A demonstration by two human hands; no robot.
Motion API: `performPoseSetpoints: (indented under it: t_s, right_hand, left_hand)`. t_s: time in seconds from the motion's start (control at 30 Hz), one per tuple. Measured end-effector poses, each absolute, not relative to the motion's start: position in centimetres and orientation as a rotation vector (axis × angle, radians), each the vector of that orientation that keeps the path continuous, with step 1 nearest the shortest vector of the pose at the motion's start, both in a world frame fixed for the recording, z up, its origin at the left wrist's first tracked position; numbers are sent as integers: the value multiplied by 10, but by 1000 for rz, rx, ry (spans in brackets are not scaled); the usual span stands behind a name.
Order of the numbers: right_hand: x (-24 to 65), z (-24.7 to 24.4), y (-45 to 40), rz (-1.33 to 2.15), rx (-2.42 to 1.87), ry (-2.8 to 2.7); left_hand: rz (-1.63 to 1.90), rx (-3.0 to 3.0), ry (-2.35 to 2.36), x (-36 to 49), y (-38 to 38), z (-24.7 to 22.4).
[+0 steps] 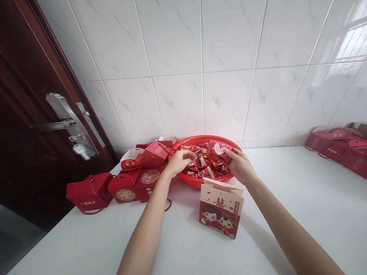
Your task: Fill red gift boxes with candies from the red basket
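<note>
A glossy red packet (212, 147) with a white heart-shaped label is at the fingertips of the right hand (243, 166), upper right in a red plastic basket (190, 182). Below and between the two hands' fingers, the basket is well filled with wrapped sweets (203, 160), mostly red, a few with gold or white. Nearer the wearer than the fingers, between the forearms, a paper gift bag (221, 212) stands upright with its mouth open; it bears two cartoon figures on red under a cream top band. Its inside is hidden.

The right fingers pinch the packet's edge near the label. The left hand (177, 164) reaches over the basket's left rim, its fingers loosely bent and a little apart above the sweets; whether the tips touch a wrapper, I cannot tell.

Left of the left fingers, red cardboard boxes (150, 177) crowd close beside the basket, some with open tops. Far right of the right fingers, more red boxes (346, 154) stand along the worktop (299, 205). Between these and the right hand, the white surface lies open. Just beyond the fingers, the tiled wall (174, 38) bounds the back edge; a dark red door (11, 61) stands further left.
</note>
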State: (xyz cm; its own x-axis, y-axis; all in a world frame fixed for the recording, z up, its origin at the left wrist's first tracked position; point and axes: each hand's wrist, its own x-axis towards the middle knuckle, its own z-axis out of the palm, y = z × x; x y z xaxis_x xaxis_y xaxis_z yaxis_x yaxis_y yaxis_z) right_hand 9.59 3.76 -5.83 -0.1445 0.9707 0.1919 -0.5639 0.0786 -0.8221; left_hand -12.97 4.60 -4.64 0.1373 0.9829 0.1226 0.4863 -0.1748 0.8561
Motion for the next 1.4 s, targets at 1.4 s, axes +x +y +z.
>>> performPoseSetpoints:
  t_s: [1.4]
  right_hand:
    - [93,-57,37,1471,-555,-944]
  left_hand:
    - [739,1887,1699,-120,51,-51]
